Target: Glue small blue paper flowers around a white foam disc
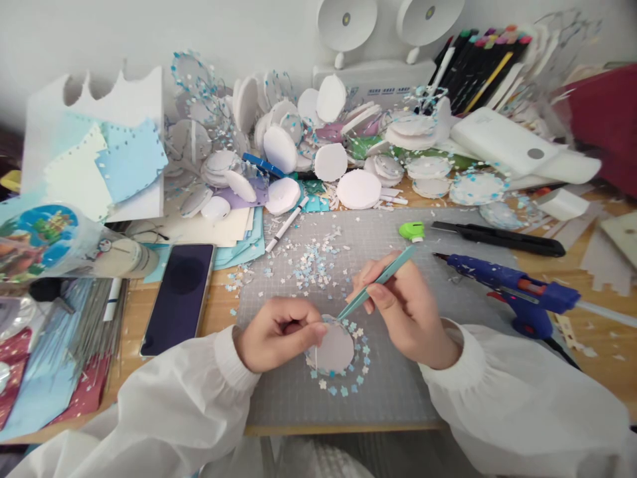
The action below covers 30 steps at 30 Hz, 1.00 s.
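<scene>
Currently, the left hand [279, 335] is pinching 1 white disc [339, 352] at the frame's lower centre, apparently for steadiness; the right hand [405, 309] is pinching teal tweezers [389, 270] near its rim, presumably for precision.

A phone [178, 299] lies left of the left hand [281, 335]. Beyond the right hand [405, 309] stand a twin-headed lamp [373, 74] and, farther right, markers [470, 66].

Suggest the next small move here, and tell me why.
Probably settle the tweezers gently at the upper edge of the white disc: the right hand aims their tips there, the left hand grips its upper-left side, and small flowers curve round its right and lower sides.
</scene>
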Each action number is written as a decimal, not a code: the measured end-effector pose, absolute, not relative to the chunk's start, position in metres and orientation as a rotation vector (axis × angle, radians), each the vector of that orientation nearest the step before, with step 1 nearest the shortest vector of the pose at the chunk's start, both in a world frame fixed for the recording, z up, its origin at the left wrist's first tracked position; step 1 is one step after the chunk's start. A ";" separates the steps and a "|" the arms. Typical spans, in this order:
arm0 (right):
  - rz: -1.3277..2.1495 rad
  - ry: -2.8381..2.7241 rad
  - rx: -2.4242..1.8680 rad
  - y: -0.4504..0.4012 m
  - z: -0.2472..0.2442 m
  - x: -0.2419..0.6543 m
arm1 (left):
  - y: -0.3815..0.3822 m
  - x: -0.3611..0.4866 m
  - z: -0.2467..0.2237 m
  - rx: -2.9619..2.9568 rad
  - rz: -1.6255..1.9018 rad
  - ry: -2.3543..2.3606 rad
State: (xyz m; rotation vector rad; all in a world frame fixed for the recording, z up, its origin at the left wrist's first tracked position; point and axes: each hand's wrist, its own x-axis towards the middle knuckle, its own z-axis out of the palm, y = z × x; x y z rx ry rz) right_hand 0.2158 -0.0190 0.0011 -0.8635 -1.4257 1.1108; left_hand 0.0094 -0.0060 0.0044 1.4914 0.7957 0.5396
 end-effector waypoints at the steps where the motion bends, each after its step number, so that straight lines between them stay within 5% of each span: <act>1: 1.112 -1.422 -0.868 -0.019 0.001 0.216 | -0.006 0.009 0.004 1.492 0.543 0.794; 30: 1.267 -1.411 -1.053 -0.017 0.007 0.216 | -0.005 0.009 0.005 1.500 0.552 0.754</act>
